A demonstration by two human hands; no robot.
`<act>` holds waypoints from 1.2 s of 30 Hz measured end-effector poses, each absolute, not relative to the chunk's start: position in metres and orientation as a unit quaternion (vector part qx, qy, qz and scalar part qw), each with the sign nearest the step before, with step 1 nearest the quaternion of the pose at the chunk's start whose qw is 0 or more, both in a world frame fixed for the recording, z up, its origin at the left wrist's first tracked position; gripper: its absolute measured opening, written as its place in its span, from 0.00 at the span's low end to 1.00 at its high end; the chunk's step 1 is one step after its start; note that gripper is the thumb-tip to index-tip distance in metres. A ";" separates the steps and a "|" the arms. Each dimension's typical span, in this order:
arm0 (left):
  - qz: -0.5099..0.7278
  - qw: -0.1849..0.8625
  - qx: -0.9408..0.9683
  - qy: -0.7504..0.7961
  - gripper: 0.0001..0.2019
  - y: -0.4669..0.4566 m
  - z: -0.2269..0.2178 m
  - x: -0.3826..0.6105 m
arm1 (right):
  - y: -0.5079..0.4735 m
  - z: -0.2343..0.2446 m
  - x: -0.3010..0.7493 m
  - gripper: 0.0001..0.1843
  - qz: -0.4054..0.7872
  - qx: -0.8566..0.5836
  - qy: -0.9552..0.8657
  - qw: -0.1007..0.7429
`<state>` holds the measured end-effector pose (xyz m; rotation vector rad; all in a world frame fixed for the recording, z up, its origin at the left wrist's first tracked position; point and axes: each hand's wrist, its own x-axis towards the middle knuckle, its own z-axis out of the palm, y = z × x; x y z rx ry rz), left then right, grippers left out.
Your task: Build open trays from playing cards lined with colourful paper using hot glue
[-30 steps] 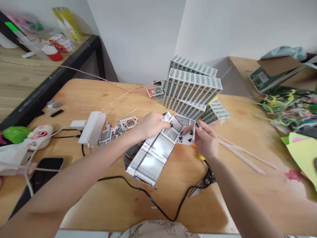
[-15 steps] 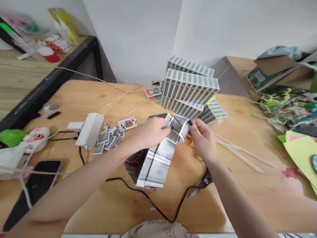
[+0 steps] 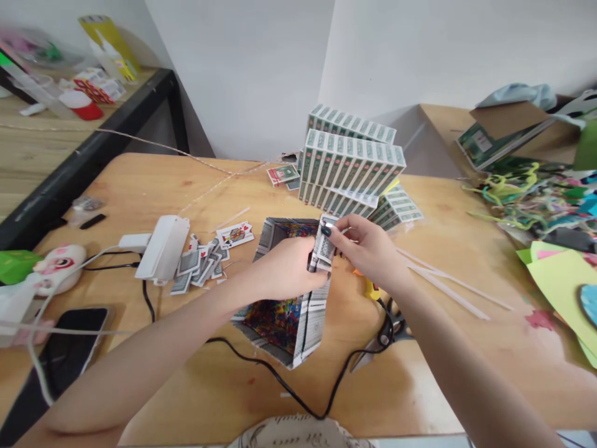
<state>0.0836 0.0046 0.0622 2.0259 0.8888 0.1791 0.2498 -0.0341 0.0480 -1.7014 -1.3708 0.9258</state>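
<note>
An open box made of joined playing cards (image 3: 311,323) stands tilted on the table before me, its colourful inside showing. My left hand (image 3: 293,264) grips the box's upper right wall, its fingers partly hidden inside. At the top corner, my right hand (image 3: 361,246) pinches a grey-backed playing card (image 3: 325,239) between thumb and fingers, against that wall. A dark strip runs along the outer side of the box. Left of the box lies a loose pile of playing cards (image 3: 203,264), with a face card (image 3: 234,234) beside it.
Stacked card packs (image 3: 349,162) stand behind the box. Scissors (image 3: 392,333) and a yellow-handled tool (image 3: 372,289) with a black cord (image 3: 280,373) lie to the right and front. A white power strip (image 3: 163,249) and a phone (image 3: 77,342) are left; coloured paper (image 3: 559,280) is right.
The card box has turned more upright, so its colourful inside now shows. My right hand has moved left and pressed the raised card closer to the wall.
</note>
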 end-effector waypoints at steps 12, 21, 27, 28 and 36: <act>0.133 0.477 0.781 0.379 0.09 -0.013 0.040 0.092 | -0.047 0.019 0.242 0.17 0.501 -0.655 -0.342 0.450; 0.112 0.471 0.797 0.361 0.16 -0.019 0.044 0.086 | -0.052 0.034 0.240 0.09 0.669 -0.557 -0.201 0.450; 0.088 0.451 0.820 0.341 0.16 -0.019 0.043 0.077 | -0.064 0.035 0.224 0.08 0.653 -0.561 -0.194 0.470; 0.080 0.451 0.821 0.341 0.15 -0.019 0.042 0.076 | -0.066 0.033 0.221 0.07 0.648 -0.566 -0.192 0.472; 0.107 0.488 0.772 0.392 0.15 -0.022 0.040 0.077 | -0.080 0.012 0.216 0.14 0.640 -0.558 -0.190 0.493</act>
